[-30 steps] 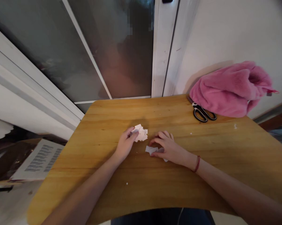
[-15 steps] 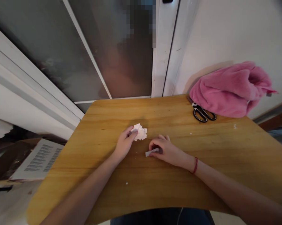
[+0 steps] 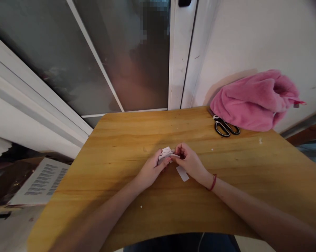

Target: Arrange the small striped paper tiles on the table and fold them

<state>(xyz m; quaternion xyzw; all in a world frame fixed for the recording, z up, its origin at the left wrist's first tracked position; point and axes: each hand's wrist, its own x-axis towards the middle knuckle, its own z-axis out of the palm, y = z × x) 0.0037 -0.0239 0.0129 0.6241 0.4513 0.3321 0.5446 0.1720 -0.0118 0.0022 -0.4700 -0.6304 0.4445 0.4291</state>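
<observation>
In the middle of the table, my left hand (image 3: 152,168) is closed around a small bundle of white paper slips (image 3: 165,152), its thumb along the near side. My right hand (image 3: 187,161) meets it from the right, fingertips pinched on the edge of a slip at the bundle's right side. Whether that slip is still part of the bundle is hard to see. Just below my right hand, a single white paper slip (image 3: 183,174) lies on the tabletop.
The wooden table (image 3: 121,133) has tiny white scraps on it. Black-handled scissors (image 3: 222,126) lie partly under a pink plush cloth (image 3: 249,101) at the back right. A sliding door (image 3: 137,70) stands behind the table, and a cardboard box (image 3: 41,182) sits lower left.
My right hand has let go of one slip, which now lies on the table, and has moved up to the bundle. My left hand has brought the bundle slightly right and nearer.
</observation>
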